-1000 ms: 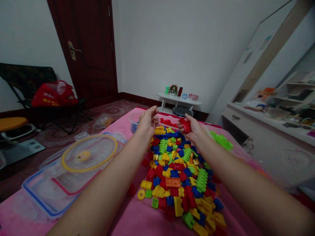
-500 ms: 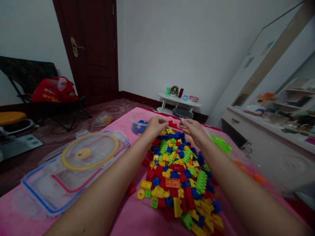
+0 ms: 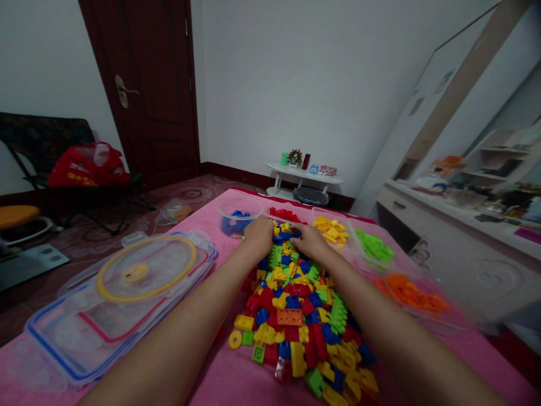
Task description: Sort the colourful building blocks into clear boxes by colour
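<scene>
A long heap of mixed toy building bricks (image 3: pixel 291 293) in red, yellow, blue, green and orange lies on the pink cloth (image 3: pixel 211 369). Both hands are at its far end. My left hand (image 3: pixel 260 234) bends down at the heap's left edge, its fingertips hidden behind the back of the hand. My right hand (image 3: pixel 310 241) reaches in from the right, finger and thumb apart beside blue bricks. Just beyond them is a clear container of red bricks (image 3: pixel 284 215). A round tub (image 3: pixel 240 206) with blue bricks stands left of my left hand.
Clear containers hold yellow bricks (image 3: pixel 331 230), green bricks (image 3: pixel 374 245) and orange bricks (image 3: pixel 414 293) along the right. Stacked clear lids (image 3: pixel 87 338) with coloured seals lie on the left. Beyond the table stand a low white stand (image 3: pixel 302 172) and a cabinet (image 3: pixel 443 225).
Both hands have come down and back from near the red bricks to the heap's far end. The view has shifted slightly, and the yellow bricks' container now shows more fully.
</scene>
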The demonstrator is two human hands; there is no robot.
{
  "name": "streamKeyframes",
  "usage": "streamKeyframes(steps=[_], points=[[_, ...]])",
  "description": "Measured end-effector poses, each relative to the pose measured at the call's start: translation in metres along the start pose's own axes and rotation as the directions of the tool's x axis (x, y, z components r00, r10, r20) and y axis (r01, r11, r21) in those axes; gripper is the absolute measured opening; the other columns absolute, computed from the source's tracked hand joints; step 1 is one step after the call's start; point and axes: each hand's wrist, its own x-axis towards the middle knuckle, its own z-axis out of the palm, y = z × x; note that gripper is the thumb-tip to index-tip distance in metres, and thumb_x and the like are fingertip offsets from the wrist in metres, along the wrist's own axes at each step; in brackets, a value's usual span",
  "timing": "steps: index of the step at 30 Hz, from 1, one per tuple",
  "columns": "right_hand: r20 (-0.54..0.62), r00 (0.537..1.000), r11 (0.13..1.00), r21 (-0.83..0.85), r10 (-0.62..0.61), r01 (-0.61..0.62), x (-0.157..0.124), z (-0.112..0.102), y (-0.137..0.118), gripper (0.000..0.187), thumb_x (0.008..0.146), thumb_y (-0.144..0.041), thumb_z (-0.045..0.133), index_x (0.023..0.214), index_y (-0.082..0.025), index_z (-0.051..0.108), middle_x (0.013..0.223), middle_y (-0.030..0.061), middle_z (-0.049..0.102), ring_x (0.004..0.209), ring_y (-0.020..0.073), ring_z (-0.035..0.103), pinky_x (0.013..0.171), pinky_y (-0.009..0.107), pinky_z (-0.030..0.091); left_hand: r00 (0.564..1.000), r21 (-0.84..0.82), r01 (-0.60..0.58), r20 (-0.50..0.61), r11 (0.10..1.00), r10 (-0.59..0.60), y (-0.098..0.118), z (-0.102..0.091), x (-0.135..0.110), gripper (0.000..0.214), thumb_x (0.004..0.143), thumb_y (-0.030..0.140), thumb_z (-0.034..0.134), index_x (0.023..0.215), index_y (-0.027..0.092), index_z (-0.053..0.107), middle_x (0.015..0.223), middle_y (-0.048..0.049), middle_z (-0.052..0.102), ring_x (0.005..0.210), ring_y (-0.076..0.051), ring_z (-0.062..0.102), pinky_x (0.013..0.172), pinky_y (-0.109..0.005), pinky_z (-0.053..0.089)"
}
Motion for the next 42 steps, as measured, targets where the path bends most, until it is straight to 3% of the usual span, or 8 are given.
streamKeyframes(steps=[4, 8, 12, 17, 21, 25, 31, 42], points=[[0.049, 0.998, 0.996, -0.074, 0.046, -0.042, -0.001, 0.004, -0.006, 0.052, 0.066, -0.035, 0.067, 0.114, -0.019, 0.058, 0.099, 0.0079, 0.066, 0.089, 0.0227, 0.059, 0.074, 0.030, 0.042, 0.995, 0.217, -0.092, 0.050, 0.972, 0.083, 0.001, -0.003, -0.002, 0.025, 0.075, 0.011, 0.047, 0.087, 0.016, 0.069, 0.101, -0.0131, 0.058, 0.095, -0.023, 0.057, 0.079, -0.030, 0.047], [0.158, 0.987, 0.988, -0.154, 0.020, 0.005, -0.017, -0.005, -0.011, 0.036, 0.066, -0.041, 0.065, 0.097, -0.023, 0.066, 0.090, 0.0039, 0.067, 0.080, 0.0199, 0.060, 0.064, 0.026, 0.039, 0.988, 0.260, -0.156, 0.060, 0.953, 0.146, 0.004, -0.009, -0.004, 0.025, 0.073, 0.009, 0.049, 0.085, 0.017, 0.070, 0.103, -0.0126, 0.058, 0.098, -0.023, 0.055, 0.082, -0.029, 0.046], [0.205, 0.977, 0.995, -0.071, -0.054, 0.070, -0.038, -0.018, -0.014, 0.025, 0.069, -0.039, 0.062, 0.086, -0.022, 0.069, 0.075, 0.0009, 0.065, 0.067, 0.0148, 0.057, 0.055, 0.023, 0.034, 0.975, 0.209, -0.215, 0.107, 0.954, 0.196, 0.008, -0.026, -0.003, 0.022, 0.068, 0.010, 0.052, 0.078, 0.016, 0.071, 0.093, -0.0115, 0.063, 0.089, -0.021, 0.058, 0.077, -0.028, 0.046], [0.074, 0.997, 0.997, 0.076, -0.032, 0.026, -0.057, -0.028, -0.012, 0.034, 0.074, -0.043, 0.056, 0.093, -0.018, 0.068, 0.068, 0.0008, 0.062, 0.059, 0.0131, 0.052, 0.052, 0.023, 0.033, 0.951, 0.011, -0.218, 0.225, 0.976, 0.210, 0.006, -0.042, 0.003, 0.019, 0.064, 0.015, 0.054, 0.074, 0.018, 0.070, 0.071, -0.0040, 0.068, 0.065, -0.015, 0.060, 0.059, -0.022, 0.043], [0.099, 0.995, 1.000, -0.003, -0.017, 0.018, -0.065, -0.033, -0.013, 0.028, 0.071, -0.036, 0.057, 0.092, -0.021, 0.068, 0.077, 0.0022, 0.065, 0.067, 0.0148, 0.056, 0.057, 0.024, 0.036, 0.938, 0.017, -0.275, 0.223, 0.961, 0.264, 0.001, -0.035, 0.006, 0.026, 0.062, 0.013, 0.057, 0.083, 0.020, 0.071, 0.082, -0.0036, 0.070, 0.074, -0.017, 0.062, 0.064, -0.023, 0.044], [0.181, 0.983, 0.988, -0.153, 0.021, 0.007, -0.072, -0.042, -0.013, 0.026, 0.066, -0.033, 0.061, 0.090, -0.026, 0.069, 0.088, 0.0022, 0.067, 0.078, 0.0178, 0.059, 0.065, 0.025, 0.038, 0.885, 0.055, -0.319, 0.375, 0.946, 0.276, -0.001, -0.023, 0.005, 0.048, 0.057, 0.002, 0.053, 0.098, 0.022, 0.070, 0.096, -0.0044, 0.070, 0.086, -0.018, 0.063, 0.069, -0.022, 0.046], [0.310, 0.949, 0.976, -0.218, 0.066, 0.004, -0.078, -0.051, -0.013, 0.035, 0.061, -0.037, 0.066, 0.095, -0.031, 0.067, 0.090, 0.0002, 0.067, 0.081, 0.0192, 0.060, 0.064, 0.025, 0.038, 0.840, 0.095, -0.381, 0.450, 0.920, 0.301, 0.004, -0.024, 0.001, 0.048, 0.059, 0.006, 0.052, 0.101, 0.022, 0.069, 0.099, -0.0050, 0.069, 0.088, -0.020, 0.063, 0.070, -0.024, 0.046], [0.207, 0.969, 0.939, -0.339, 0.135, -0.058, -0.077, -0.037, -0.024, 0.036, 0.063, -0.037, 0.062, 0.097, -0.026, 0.063, 0.094, 0.0048, 0.066, 0.083, 0.0222, 0.060, 0.060, 0.027, 0.034, 0.883, 0.154, -0.354, 0.381, 0.923, 0.275, 0.003, -0.023, 0.000, 0.036, 0.065, 0.034, 0.063, 0.099, 0.022, 0.067, 0.098, -0.0045, 0.067, 0.087, -0.019, 0.060, 0.070, -0.024, 0.043]])
